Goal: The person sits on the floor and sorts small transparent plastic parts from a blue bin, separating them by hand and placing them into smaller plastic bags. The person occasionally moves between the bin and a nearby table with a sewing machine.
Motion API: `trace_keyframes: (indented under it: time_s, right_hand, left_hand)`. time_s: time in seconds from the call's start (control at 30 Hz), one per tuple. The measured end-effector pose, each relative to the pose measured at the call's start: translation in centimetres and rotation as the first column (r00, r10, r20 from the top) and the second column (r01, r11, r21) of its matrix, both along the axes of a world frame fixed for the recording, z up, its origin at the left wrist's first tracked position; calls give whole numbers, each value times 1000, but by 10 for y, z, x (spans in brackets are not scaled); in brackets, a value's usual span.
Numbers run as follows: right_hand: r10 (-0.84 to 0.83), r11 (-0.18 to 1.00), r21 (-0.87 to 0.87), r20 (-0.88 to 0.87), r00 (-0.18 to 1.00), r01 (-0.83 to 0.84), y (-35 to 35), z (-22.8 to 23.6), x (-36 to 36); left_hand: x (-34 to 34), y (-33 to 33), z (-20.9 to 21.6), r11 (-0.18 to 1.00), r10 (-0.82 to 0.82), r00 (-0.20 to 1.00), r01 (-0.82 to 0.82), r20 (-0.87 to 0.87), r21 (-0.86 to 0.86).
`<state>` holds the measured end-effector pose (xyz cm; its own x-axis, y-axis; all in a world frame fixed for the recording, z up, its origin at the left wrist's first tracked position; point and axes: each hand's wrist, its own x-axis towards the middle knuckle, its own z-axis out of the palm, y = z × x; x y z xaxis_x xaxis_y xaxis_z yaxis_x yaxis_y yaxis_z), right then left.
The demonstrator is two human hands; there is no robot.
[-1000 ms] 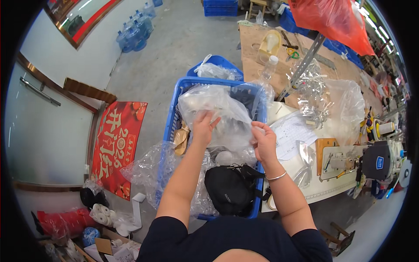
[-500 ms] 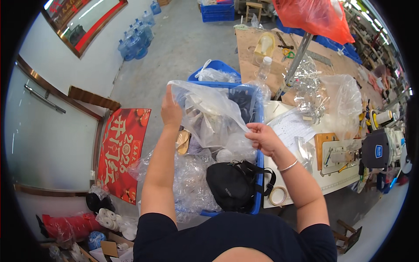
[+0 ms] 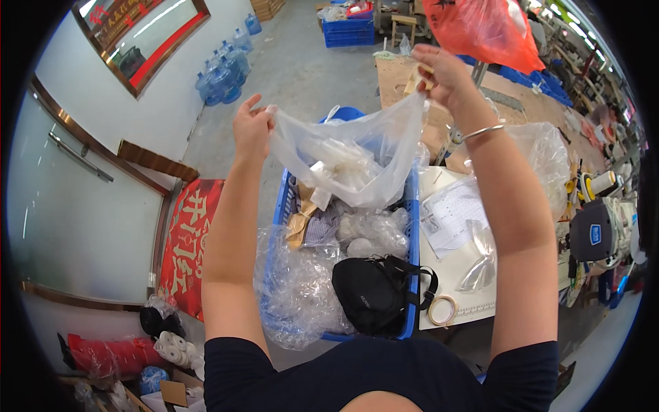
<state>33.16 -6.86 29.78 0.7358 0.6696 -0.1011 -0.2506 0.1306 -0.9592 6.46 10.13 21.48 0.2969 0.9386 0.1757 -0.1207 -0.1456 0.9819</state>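
Translucent plastic bag (image 3: 364, 165) is spread between both hands above the far half of the blue basket (image 3: 414, 233), middle sagging, whitish pieces inside. Can't tell if its underside touches the load below. Left grip (image 3: 252, 128) pinched on the bag's upper left corner, right grip (image 3: 447, 75) pinched on the upper right corner, right one a bit higher in view. In the basket: crumpled clear wrap (image 3: 302, 295) near left, black pouch (image 3: 371, 295) near right with its strap over the rim, brown paper (image 3: 300, 223) along the left wall, checked cloth (image 3: 321, 229) just beside it. Desk to the right: printed sheet (image 3: 456, 213), tape roll (image 3: 454, 312) near the edge, sewing machine (image 3: 594, 230) further right. Water jugs (image 3: 223, 82) on the floor by the left wall
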Motion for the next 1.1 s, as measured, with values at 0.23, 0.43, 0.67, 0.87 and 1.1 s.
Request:
trace_keyframes:
  time_s: [0.23, 0.43, 0.67, 0.87, 1.1]
  right_hand:
    - [104, 992, 50, 185, 977, -115, -16, 48, 53]
    - [157, 965, 124, 428, 890, -230, -97, 114, -1]
    - [147, 930, 154, 678, 720, -335, -229, 158, -73]
    - [-56, 998, 19, 772, 633, 65, -439, 132, -117]
    - [-177, 962, 250, 246, 953, 114, -555, 69, -247]
  left_hand:
    - [5, -46, 79, 943, -234, 912, 297, 337, -148]
    - [19, -143, 145, 850, -499, 748, 520, 438, 81]
    - [-9, -280, 221, 653, -732, 537, 729, 419, 206]
    - [23, -411, 214, 267, -964, 239, 863, 120, 428]
    - [-1, -544, 172, -281, -957, -268, 952, 113, -120]
